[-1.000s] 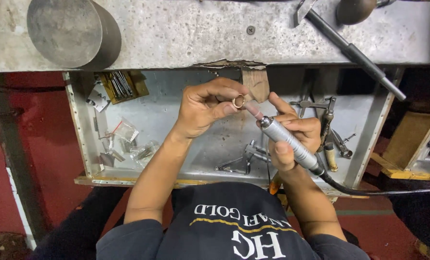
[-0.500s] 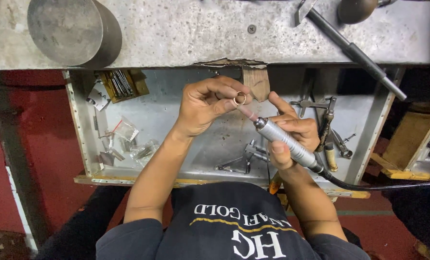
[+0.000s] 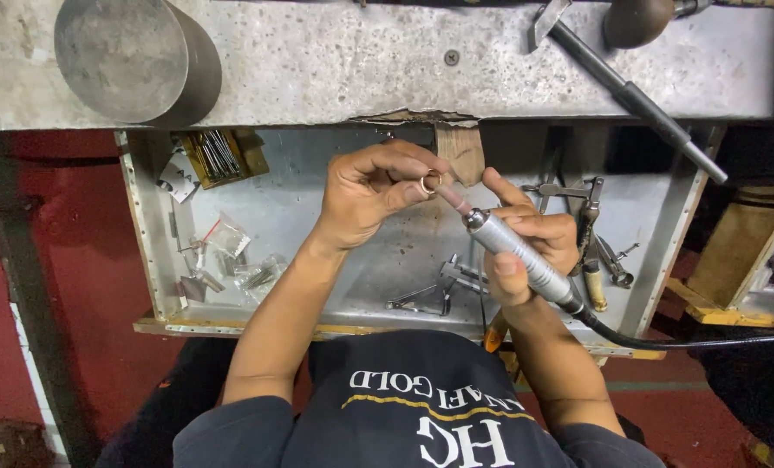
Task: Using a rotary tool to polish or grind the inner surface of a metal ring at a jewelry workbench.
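Left hand (image 3: 369,195) pinches a small shiny metal ring (image 3: 429,183); right hand (image 3: 525,238) grips a smooth silver rotary handpiece (image 3: 519,256), its pinkish tip touching the ring, over a dull steel tray (image 3: 317,225).

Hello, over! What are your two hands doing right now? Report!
Left hand pinching small ring at fingertips. Right hand gripping silver rotary handpiece, tip at the ring. Metal tray below, nothing blocking.

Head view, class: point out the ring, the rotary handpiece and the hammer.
ring (image 3: 430,183), head view, on its band, pinched in the left fingertips.
rotary handpiece (image 3: 521,258), head view, on its silver barrel, in the right hand.
hammer (image 3: 627,90), head view, on its dark handle.
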